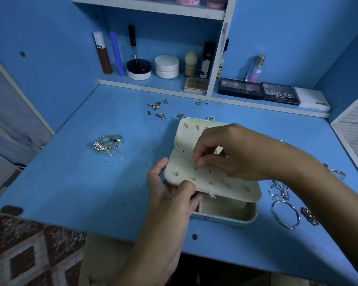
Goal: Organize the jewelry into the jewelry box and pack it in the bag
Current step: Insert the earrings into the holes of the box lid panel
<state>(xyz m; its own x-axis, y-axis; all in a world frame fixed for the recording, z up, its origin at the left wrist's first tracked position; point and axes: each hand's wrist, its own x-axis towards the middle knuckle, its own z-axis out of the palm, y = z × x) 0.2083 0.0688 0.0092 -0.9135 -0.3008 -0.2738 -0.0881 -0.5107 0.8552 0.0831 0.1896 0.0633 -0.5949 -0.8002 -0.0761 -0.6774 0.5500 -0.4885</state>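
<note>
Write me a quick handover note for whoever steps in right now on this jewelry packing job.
Left hand holds up the earring panel of the open jewelry box.
Right hand pinches something tiny at a panel hole, too small to identify.
A few studs seem to sit in the panel.
Still loose on the desk: rings left, earrings behind the box, bangle and chains right.
No bag in view; packing not started.

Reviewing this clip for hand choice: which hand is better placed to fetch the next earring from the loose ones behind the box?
Right. The right hand pinches over the earring panel, nearer the loose earrings; its grip looks closed, contents unclear. The left hand steadies the panel's corner.
</note>
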